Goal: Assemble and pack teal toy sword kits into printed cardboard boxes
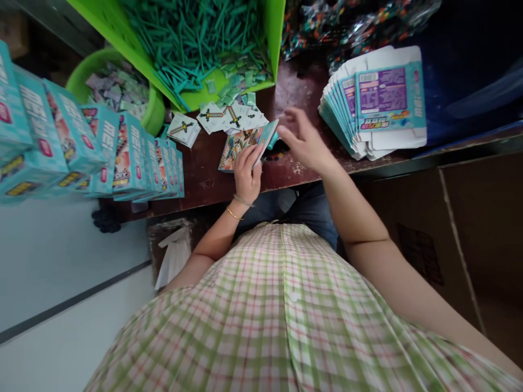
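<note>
My left hand (pixel 247 169) is closed on a small printed box (pixel 266 134) with a teal side, held just above the table edge. Colourful printed paper (pixel 235 148) lies under and beside those fingers. My right hand (pixel 304 142) is a little to the right of the box, its fingers apart and slightly curled, with nothing seen in them. A small teal piece (pixel 273 141) shows at the box's right end; whether it is a flap or a separate part I cannot tell. White cards with sword pictures (pixel 232 117) lie beyond my left hand.
A green bin (pixel 274 43) of teal plastic sticks and small packets stands at the back. Left of it is a green tub (pixel 157 111) of packets. Filled teal boxes (pixel 131 155) line the left. Flat cartons (pixel 382 103) are stacked right, with shiny bagged parts (pixel 347 27) behind.
</note>
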`<state>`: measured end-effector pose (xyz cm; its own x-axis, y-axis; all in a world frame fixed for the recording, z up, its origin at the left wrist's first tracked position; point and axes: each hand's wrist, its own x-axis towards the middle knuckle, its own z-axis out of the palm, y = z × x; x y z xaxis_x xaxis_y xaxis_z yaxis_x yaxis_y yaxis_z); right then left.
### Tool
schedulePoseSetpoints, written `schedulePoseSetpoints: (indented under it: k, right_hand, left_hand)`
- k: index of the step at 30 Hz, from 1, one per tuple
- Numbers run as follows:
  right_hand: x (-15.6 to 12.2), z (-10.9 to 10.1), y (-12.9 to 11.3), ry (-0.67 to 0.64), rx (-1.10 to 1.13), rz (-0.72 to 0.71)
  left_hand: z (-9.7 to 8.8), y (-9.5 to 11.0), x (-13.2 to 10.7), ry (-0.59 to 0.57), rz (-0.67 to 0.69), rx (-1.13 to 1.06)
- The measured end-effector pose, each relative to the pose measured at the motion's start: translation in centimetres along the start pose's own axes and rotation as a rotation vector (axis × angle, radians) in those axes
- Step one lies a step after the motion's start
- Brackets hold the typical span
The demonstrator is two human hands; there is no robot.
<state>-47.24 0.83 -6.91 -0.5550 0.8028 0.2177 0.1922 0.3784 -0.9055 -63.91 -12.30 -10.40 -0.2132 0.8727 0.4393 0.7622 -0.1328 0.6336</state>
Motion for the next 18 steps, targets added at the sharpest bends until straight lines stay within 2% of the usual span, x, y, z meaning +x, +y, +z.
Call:
schedulePoseSetpoints:
  k: [2, 5, 7, 9, 11, 14, 18]
  right_hand:
    - [-0.6, 0.3, -2.0, 0.049, -0.062, -0.112]
    - [-1.3, 1.1, -4.0, -0.072, -0.119, -0.257]
    - [-1.5, 1.4, -4.3, -0.100, -0.139, -0.293]
    - [-1.3, 1.1, -4.1, -0.033, -0.187, -0.283]
    - [-1.0, 0.4, -3.5, 0.003, -0.276, -0.272]
    - [-0.6, -0.3, -2.6, -0.029, -0.420, -0.263]
    - [-1.2, 0.6, -2.5, 0.033, -0.541, -0.219]
  left_hand:
    - [-0.9, 0.3, 0.9, 0.055, -0.007, -0.081]
    - [-1.9, 1.3, 2.0, 0.103, -0.040, -0.201]
    - [-2.3, 1.9, 2.6, 0.137, -0.093, -0.262]
    - [-2.4, 2.2, 3.3, 0.184, -0.155, -0.321]
    - [-1.9, 1.9, 4.3, 0.214, -0.200, -0.387]
    - [-0.5, 0.6, 6.1, 0.229, -0.242, -0.483]
    - [1.2, -1.1, 6.7, 0.264, -0.296, -0.546]
